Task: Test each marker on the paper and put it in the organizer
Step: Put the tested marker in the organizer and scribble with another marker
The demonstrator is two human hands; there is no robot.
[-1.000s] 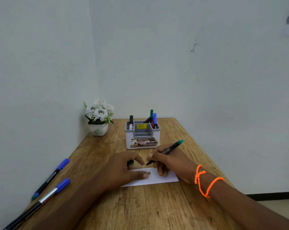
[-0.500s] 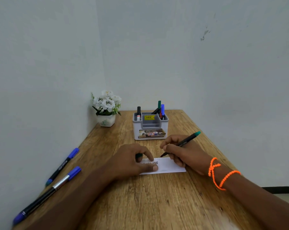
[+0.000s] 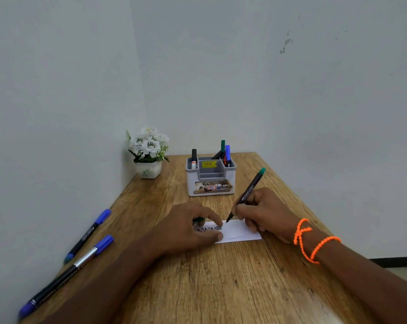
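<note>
My right hand (image 3: 265,212) grips a black marker with a green end (image 3: 247,192), tip down at the far edge of a small white paper (image 3: 239,232). A dark zigzag scribble (image 3: 209,228) shows on the paper's left part. My left hand (image 3: 188,228) rests on the paper's left end, thumb pressing it down, and its curled fingers hold a green cap (image 3: 198,220). Behind the paper stands the grey and white organizer (image 3: 210,177) with several markers in it.
Two blue-capped markers lie on the table's left side, one nearer the wall (image 3: 88,235) and a longer one (image 3: 67,274) closer to me. A white flower pot (image 3: 148,157) sits in the back left corner. Walls border the wooden table (image 3: 197,281) at left and back.
The camera tilted down, so the table sits lower in view. The marker stands steeper and its tip has reached the paper's far edge. The scribble on the paper has grown longer.
</note>
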